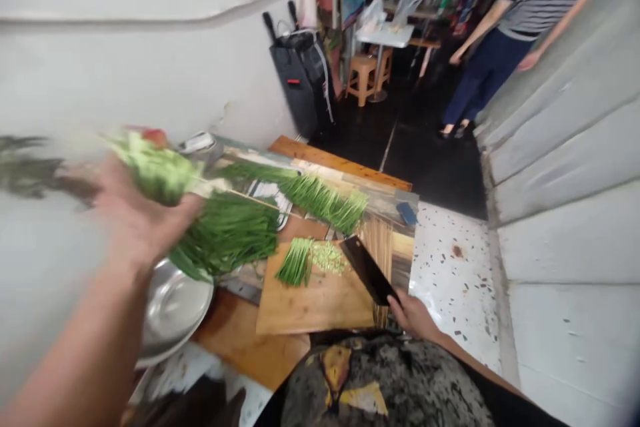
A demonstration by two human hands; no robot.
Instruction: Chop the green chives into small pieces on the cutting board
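the left hand (135, 220), blurred, is raised over a shiny round metal bowl (173, 310), its fingers closed around a limp bundle of long thin green chives (225, 233). the right hand (413, 313) grips a broad dark cleaver (369, 270), blade resting on the flat wooden cutting board (315, 303) beside short cut chive stalks (296, 261) on the wooden counter (240, 340).

Cleaver (369, 269) right of chives (296, 261)

Matt wood cutting board (315, 303); shiny metal bowl (173, 310).
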